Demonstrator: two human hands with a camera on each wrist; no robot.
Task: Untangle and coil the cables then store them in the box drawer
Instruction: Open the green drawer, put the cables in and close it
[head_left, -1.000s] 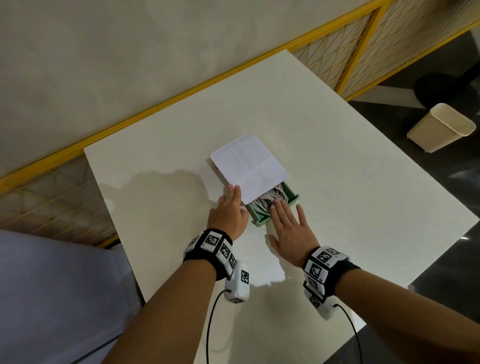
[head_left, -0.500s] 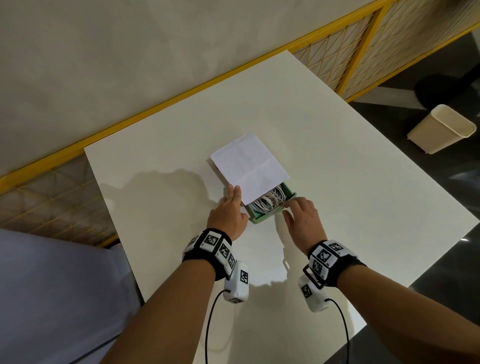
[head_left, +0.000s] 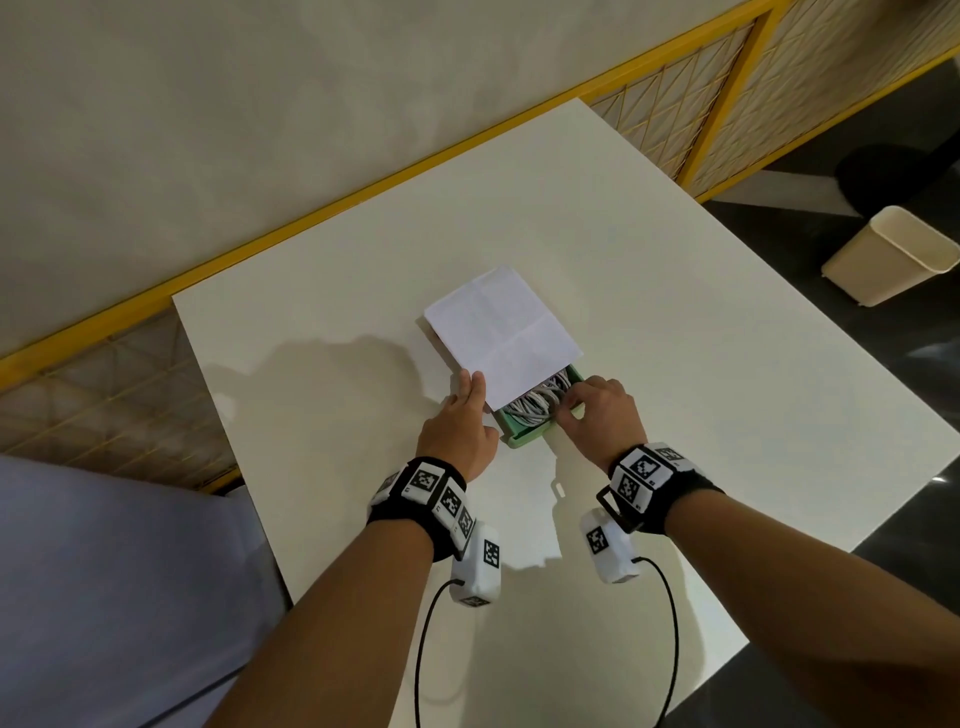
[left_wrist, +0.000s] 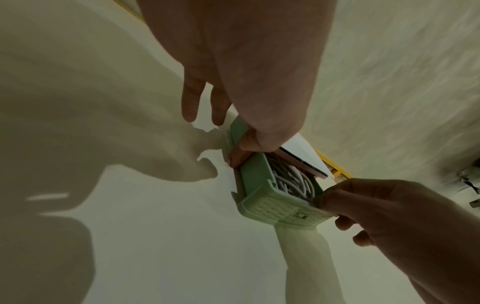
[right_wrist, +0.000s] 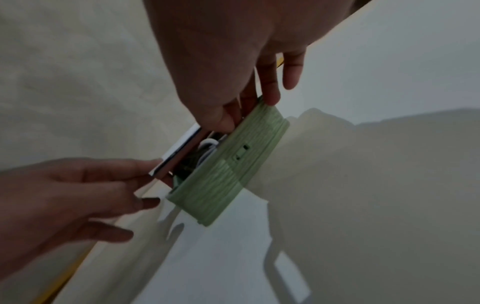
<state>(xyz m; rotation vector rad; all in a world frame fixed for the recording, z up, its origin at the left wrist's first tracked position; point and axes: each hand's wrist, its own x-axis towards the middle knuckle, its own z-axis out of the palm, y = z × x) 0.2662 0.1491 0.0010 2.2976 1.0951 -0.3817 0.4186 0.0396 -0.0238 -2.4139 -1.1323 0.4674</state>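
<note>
A small box with a white top (head_left: 501, 332) stands mid-table, its green drawer (head_left: 527, 435) pulled partly out toward me. Coiled white cables (head_left: 535, 404) fill the drawer. My left hand (head_left: 480, 402) rests with straight fingers against the box's left side. My right hand (head_left: 569, 408) grips the drawer's right front corner. In the right wrist view its thumb (right_wrist: 221, 119) sits inside the drawer and its fingers (right_wrist: 270, 96) lie on the ribbed drawer front (right_wrist: 233, 164). The left wrist view shows the cables (left_wrist: 288, 181) and that same grip on the drawer (left_wrist: 275, 205).
The white table (head_left: 675, 364) stands beside a yellow-framed mesh railing (head_left: 311, 218) and a pale wall. A beige bin (head_left: 898, 254) sits on the dark floor at the right. The table's near edge runs just behind my wrists.
My right hand has left the tabletop in front of the drawer, moved to the drawer's right front corner and curled round it. The left hand and the box have stayed put.
</note>
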